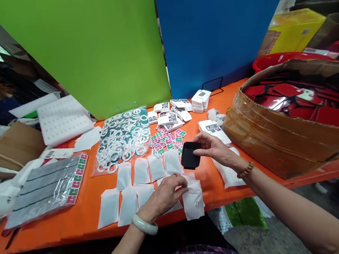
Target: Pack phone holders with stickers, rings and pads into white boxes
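Note:
My right hand (213,148) holds a small black square pad (190,155) by its right edge, just above the orange table (61,227). My left hand (165,193) rests near the table's front edge and pinches the top of a small white pouch (193,198). Several more white pouches (141,175) lie in two rows to the left of that hand. Behind them sit a clear bag of silver rings (123,139) and a scatter of small red and green cards (166,141).
A large cardboard bin (282,142) of red and black pieces stands at the right. Stacks of white printed cards (201,100) lie at the back. A bag of grey strips (45,187) and a white foam tray (63,119) lie left. Green and blue boards stand behind.

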A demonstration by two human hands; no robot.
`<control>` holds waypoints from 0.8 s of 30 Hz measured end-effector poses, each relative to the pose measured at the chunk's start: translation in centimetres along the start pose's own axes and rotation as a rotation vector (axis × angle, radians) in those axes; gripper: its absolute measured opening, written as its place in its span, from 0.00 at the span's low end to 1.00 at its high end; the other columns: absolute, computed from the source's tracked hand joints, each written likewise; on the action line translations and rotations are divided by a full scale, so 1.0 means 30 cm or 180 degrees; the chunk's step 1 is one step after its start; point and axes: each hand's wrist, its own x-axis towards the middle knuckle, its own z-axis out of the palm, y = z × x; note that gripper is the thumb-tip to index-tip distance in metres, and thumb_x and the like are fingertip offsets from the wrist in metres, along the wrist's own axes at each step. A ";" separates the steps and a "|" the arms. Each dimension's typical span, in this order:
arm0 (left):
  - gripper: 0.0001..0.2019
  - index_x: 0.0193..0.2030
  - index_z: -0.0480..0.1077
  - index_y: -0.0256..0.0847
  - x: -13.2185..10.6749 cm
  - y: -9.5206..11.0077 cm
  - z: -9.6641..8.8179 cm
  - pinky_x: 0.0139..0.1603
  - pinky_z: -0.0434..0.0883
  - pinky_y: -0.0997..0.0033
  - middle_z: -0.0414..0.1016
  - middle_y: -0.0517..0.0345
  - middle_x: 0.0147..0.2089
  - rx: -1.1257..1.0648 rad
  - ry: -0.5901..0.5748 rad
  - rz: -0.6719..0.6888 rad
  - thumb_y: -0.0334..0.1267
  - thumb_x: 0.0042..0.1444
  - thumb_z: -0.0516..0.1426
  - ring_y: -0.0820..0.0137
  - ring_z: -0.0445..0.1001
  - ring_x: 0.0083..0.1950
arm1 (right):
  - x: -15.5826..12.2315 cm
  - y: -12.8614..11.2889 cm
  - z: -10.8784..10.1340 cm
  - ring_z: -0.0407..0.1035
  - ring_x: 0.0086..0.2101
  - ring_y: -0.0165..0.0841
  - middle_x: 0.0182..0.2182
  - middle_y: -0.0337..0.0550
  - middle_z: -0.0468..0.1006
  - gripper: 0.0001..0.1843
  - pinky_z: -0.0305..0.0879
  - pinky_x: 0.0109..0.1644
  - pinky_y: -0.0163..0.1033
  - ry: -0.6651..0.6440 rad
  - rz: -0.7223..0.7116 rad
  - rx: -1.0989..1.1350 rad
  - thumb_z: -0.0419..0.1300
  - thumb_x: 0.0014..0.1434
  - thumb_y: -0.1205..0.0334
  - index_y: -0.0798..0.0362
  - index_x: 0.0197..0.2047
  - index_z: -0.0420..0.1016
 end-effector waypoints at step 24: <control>0.12 0.27 0.64 0.38 -0.246 0.128 0.162 0.29 0.58 0.76 0.61 0.65 0.25 -0.2041 0.1517 -0.0308 0.42 0.52 0.61 0.77 0.58 0.28 | -0.438 -0.073 0.222 0.65 0.32 0.28 0.36 0.37 0.69 0.19 0.62 0.36 0.35 0.0005 0.0242 0.0501 0.68 0.50 0.59 0.49 0.42 0.65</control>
